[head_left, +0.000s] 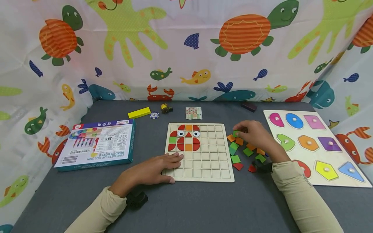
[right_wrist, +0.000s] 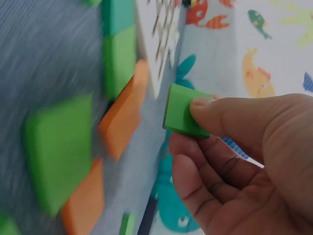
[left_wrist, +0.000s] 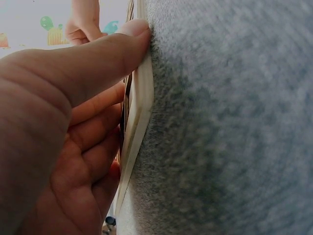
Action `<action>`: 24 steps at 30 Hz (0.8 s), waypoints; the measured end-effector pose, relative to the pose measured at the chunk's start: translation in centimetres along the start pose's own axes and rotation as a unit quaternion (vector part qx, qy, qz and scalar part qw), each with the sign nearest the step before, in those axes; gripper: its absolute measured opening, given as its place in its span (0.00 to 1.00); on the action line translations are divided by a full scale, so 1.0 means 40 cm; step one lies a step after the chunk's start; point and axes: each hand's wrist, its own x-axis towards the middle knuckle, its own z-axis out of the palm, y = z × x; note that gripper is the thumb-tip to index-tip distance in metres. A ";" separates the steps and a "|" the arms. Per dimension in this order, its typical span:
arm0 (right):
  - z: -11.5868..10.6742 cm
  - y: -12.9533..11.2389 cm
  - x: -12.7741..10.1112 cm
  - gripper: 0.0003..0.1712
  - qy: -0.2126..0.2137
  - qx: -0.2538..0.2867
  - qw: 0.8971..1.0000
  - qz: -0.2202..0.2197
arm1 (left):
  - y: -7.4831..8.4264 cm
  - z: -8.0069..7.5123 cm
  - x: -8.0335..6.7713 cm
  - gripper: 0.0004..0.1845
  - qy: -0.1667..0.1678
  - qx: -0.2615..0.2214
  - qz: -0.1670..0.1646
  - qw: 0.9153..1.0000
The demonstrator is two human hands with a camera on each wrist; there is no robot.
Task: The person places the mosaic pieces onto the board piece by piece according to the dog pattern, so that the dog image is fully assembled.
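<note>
On the gray desk (head_left: 198, 207) lies a wooden board (head_left: 204, 168) with many small squares. Red and orange pieces (head_left: 186, 139) fill its top left part. The left hand (head_left: 158, 168) rests flat on the board's near left corner, fingers straight. The right hand (head_left: 256, 136) pinches a green square (right_wrist: 182, 116) just above a pile of green and orange tiles (head_left: 243, 150) beside the board.

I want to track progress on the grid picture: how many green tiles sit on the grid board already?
1: a green square tile on the grid board, left edge of the picture. The right hand pinches another green tile off the board.
</note>
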 end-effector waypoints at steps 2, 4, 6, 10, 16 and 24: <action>0.010 -0.018 0.005 0.11 -0.008 0.008 1.000 -0.004 | 0.000 0.000 0.000 0.35 0.003 0.001 0.004 1.000; 0.024 -0.036 0.011 0.11 -0.015 0.014 1.000 -0.015 | 0.000 0.000 0.001 0.35 0.004 0.000 0.005 1.000; 0.041 -0.056 0.018 0.11 -0.021 0.014 0.999 -0.035 | 0.000 0.000 0.001 0.35 0.003 -0.001 0.003 1.000; 0.074 -0.098 0.030 0.10 -0.037 0.014 0.996 -0.077 | 0.001 0.001 0.001 0.35 0.000 0.001 0.000 1.000; 0.119 -0.163 0.054 0.11 -0.072 0.050 0.990 -0.106 | 0.001 0.001 0.001 0.35 0.001 0.006 0.003 1.000; 0.183 -0.225 0.077 0.10 -0.120 0.070 0.981 -0.133 | -0.001 -0.002 0.000 0.35 0.006 0.003 0.019 1.000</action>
